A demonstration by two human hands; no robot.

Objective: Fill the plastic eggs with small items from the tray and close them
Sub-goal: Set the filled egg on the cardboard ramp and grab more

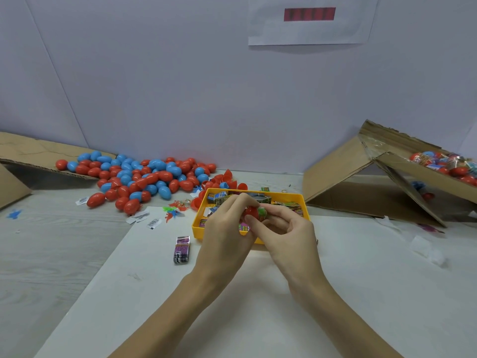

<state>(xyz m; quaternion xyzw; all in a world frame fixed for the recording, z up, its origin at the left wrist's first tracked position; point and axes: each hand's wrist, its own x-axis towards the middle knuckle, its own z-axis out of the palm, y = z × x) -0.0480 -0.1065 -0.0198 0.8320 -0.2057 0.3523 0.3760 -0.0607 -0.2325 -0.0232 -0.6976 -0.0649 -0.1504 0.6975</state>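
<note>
Between the curled fingers of both hands, just above the near part of the yellow tray (284, 195), sits a red egg half (251, 211) with a green-printed wrapped item (262, 212) poking out of its open side. The left hand (227, 228) grips the red shell from the left, thumb below and fingertips curled over the top. The right hand (289, 228) pinches the wrapped item with thumb and forefinger, its other fingers curled loosely beneath. Whether the item is fully seated in the shell cannot be told.

Beyond the fingertips the tray holds more small printed packets (218, 197), green, blue and pink ones. Left of the left hand, on the white sheet (258, 293) under both forearms, lies one purple packet (182, 250) on its own. Farther left and beyond, a heap of closed red and blue eggs (144, 177) spreads over the table and onto a flattened cardboard flap (31, 151), with loose red halves (224, 179) just behind the tray and tiny plastic figures (173, 211) near its left wall. Well right of the right hand, a tilted cardboard box (402, 171) holds wrapped and red eggs.
</note>
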